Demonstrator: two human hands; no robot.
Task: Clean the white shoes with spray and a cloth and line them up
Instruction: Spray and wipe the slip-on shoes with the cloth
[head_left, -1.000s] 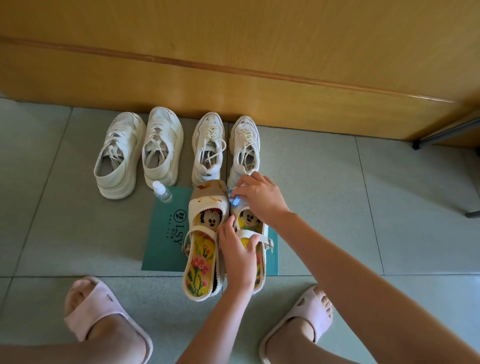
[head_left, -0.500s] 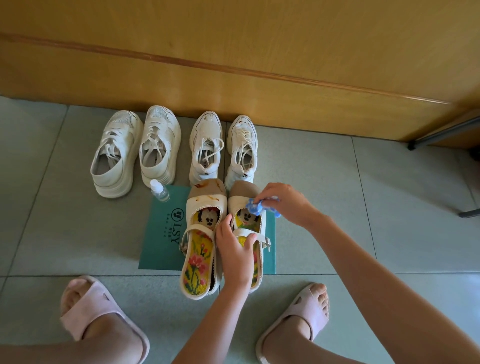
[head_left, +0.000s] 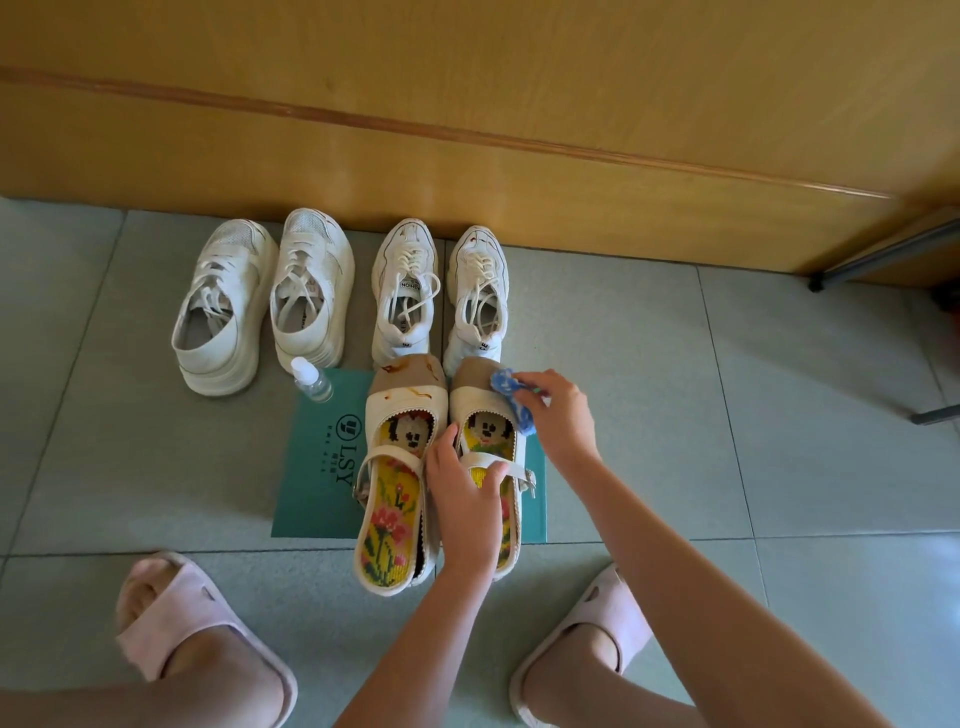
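The right hand, pinching the blue cloth, has swept off the toe cap to the 2 o'clock edge of the right strap shoe. The left hand clamps its strap. That toe looks wiped, but the stained partner at 9 o'clock still waits.

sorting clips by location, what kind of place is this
Likely indoors at home, perhaps an entryway, though little of the room shows: a tiled floor, white sneakers lined up in pairs on it, and pink slippers on the person's feet.
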